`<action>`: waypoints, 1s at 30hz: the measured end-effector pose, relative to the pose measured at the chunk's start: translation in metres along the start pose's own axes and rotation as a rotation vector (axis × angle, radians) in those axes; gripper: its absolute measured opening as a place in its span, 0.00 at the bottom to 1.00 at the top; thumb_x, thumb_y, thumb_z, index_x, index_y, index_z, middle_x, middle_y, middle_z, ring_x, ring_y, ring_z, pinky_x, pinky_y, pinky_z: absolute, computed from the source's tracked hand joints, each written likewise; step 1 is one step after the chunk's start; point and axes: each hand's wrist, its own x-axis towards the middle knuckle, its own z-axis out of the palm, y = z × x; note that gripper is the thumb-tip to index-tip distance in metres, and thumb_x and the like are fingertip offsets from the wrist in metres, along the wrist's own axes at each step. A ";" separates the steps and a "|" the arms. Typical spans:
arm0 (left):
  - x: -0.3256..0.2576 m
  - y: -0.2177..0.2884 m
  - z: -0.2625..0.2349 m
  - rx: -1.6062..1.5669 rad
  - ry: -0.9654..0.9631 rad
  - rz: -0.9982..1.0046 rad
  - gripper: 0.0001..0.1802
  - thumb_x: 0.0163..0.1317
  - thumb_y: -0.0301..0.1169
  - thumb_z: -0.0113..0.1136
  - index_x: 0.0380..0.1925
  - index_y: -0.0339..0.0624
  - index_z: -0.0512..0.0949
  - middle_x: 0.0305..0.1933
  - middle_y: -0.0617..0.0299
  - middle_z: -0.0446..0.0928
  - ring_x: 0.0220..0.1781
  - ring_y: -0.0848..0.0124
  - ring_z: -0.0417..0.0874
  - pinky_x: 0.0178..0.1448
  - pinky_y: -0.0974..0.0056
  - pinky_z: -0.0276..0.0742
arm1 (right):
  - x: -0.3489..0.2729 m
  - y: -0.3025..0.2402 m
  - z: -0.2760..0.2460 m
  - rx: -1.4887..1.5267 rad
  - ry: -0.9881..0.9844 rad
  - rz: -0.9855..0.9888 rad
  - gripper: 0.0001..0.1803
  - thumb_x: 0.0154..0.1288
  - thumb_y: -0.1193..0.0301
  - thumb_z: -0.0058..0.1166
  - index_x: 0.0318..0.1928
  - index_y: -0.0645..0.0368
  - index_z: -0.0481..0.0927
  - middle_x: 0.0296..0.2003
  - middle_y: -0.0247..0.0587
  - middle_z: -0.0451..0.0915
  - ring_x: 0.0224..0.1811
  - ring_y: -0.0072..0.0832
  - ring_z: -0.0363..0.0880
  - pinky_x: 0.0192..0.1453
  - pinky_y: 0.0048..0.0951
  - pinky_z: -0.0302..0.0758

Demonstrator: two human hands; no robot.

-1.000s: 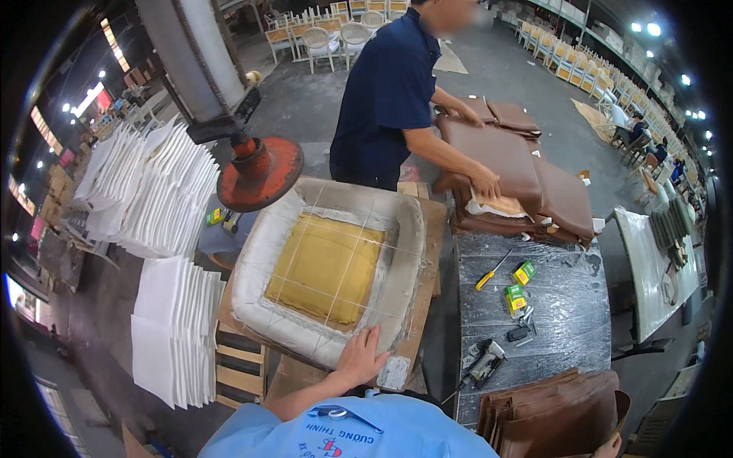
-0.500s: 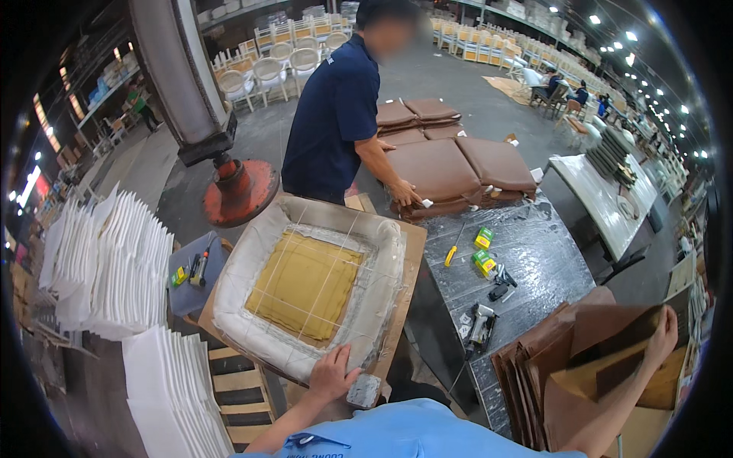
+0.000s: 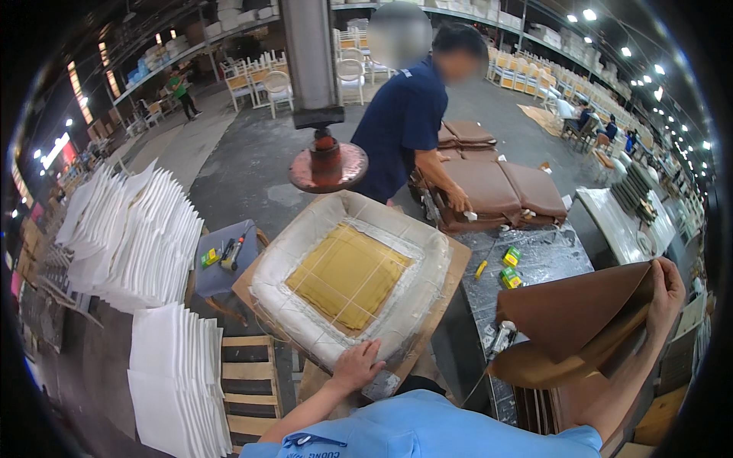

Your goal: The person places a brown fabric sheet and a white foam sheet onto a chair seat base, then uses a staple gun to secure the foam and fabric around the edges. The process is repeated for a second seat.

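My right hand (image 3: 667,291) is closed on the top corner of a brown leather-like sheet (image 3: 580,309), whose paler brown underside shows where it folds. The sheet hangs over the table's near edge, above several stacked brown sheets (image 3: 538,412). Fingers outstretched, my left hand (image 3: 356,366) lies on the near rim of a squarish padded form (image 3: 279,263) in whitish covering. Thin strings cross over a yellow square pad (image 3: 347,278) at the form's centre.
Beyond the form hangs a post with a red round plate (image 3: 328,166). A co-worker in navy (image 3: 401,126) handles stacked brown cushions (image 3: 481,187) on the dark table (image 3: 477,294). White sheet stacks (image 3: 172,382) stand left; a nail gun (image 3: 502,336) lies partly beneath the sheet.
My right hand has raised the brown sheet off the stack, and it now spreads over the table's near part. My left hand stays on the form's rim. The view has turned left.
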 end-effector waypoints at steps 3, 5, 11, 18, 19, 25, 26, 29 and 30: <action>-0.001 -0.001 0.000 -0.046 0.052 0.031 0.38 0.74 0.53 0.66 0.77 0.46 0.72 0.71 0.45 0.80 0.67 0.46 0.85 0.67 0.43 0.82 | 0.008 -0.032 0.024 0.026 -0.044 -0.079 0.08 0.83 0.71 0.63 0.48 0.65 0.87 0.41 0.27 0.85 0.45 0.15 0.78 0.53 0.21 0.73; -0.004 -0.002 -0.002 -0.069 0.056 0.034 0.37 0.73 0.51 0.67 0.76 0.45 0.73 0.71 0.45 0.80 0.66 0.46 0.85 0.66 0.44 0.83 | 0.011 -0.058 0.046 0.029 -0.074 -0.134 0.08 0.82 0.72 0.63 0.48 0.66 0.87 0.40 0.29 0.85 0.45 0.16 0.79 0.54 0.21 0.73; -0.008 -0.007 -0.007 -0.136 0.065 0.064 0.36 0.72 0.48 0.70 0.73 0.44 0.74 0.69 0.46 0.81 0.65 0.47 0.86 0.65 0.45 0.83 | 0.016 -0.143 0.083 0.098 -0.216 -0.270 0.06 0.79 0.75 0.66 0.45 0.67 0.87 0.37 0.30 0.83 0.43 0.16 0.78 0.51 0.22 0.73; -0.021 -0.015 -0.009 -0.116 0.144 0.108 0.35 0.71 0.49 0.71 0.73 0.47 0.76 0.67 0.51 0.82 0.65 0.51 0.85 0.66 0.46 0.79 | 0.006 -0.220 0.119 0.088 -0.404 -0.456 0.07 0.73 0.75 0.71 0.40 0.67 0.87 0.31 0.34 0.84 0.35 0.19 0.78 0.43 0.24 0.72; -0.022 -0.017 -0.009 -0.105 0.159 0.119 0.34 0.71 0.49 0.71 0.73 0.47 0.76 0.67 0.52 0.83 0.65 0.52 0.86 0.66 0.46 0.79 | 0.004 -0.222 0.124 0.108 -0.378 -0.454 0.07 0.71 0.74 0.72 0.39 0.67 0.88 0.29 0.36 0.84 0.32 0.22 0.78 0.40 0.26 0.71; -0.029 -0.022 -0.006 -0.118 0.205 0.151 0.31 0.70 0.48 0.72 0.70 0.51 0.80 0.64 0.56 0.85 0.65 0.56 0.86 0.65 0.48 0.77 | 0.001 -0.234 0.127 0.033 -0.368 -0.556 0.07 0.68 0.75 0.73 0.39 0.66 0.88 0.30 0.39 0.85 0.30 0.27 0.78 0.38 0.31 0.70; -0.030 -0.023 -0.006 -0.117 0.204 0.145 0.31 0.70 0.49 0.72 0.70 0.52 0.80 0.64 0.57 0.86 0.65 0.56 0.86 0.66 0.48 0.77 | 0.000 -0.234 0.128 0.056 -0.365 -0.537 0.07 0.68 0.74 0.73 0.39 0.66 0.88 0.30 0.39 0.85 0.30 0.28 0.78 0.39 0.31 0.70; -0.034 -0.025 -0.006 -0.109 0.175 0.109 0.32 0.69 0.50 0.73 0.70 0.54 0.81 0.62 0.58 0.87 0.65 0.58 0.86 0.67 0.47 0.76 | -0.003 -0.235 0.130 0.086 -0.352 -0.529 0.07 0.68 0.74 0.73 0.38 0.65 0.88 0.30 0.39 0.85 0.31 0.29 0.78 0.39 0.32 0.70; -0.035 -0.026 -0.007 -0.105 0.148 0.087 0.32 0.69 0.50 0.73 0.70 0.55 0.81 0.62 0.59 0.87 0.65 0.58 0.86 0.68 0.47 0.75 | -0.003 -0.237 0.129 0.065 -0.342 -0.562 0.07 0.68 0.73 0.73 0.38 0.65 0.88 0.30 0.39 0.85 0.31 0.29 0.79 0.39 0.32 0.71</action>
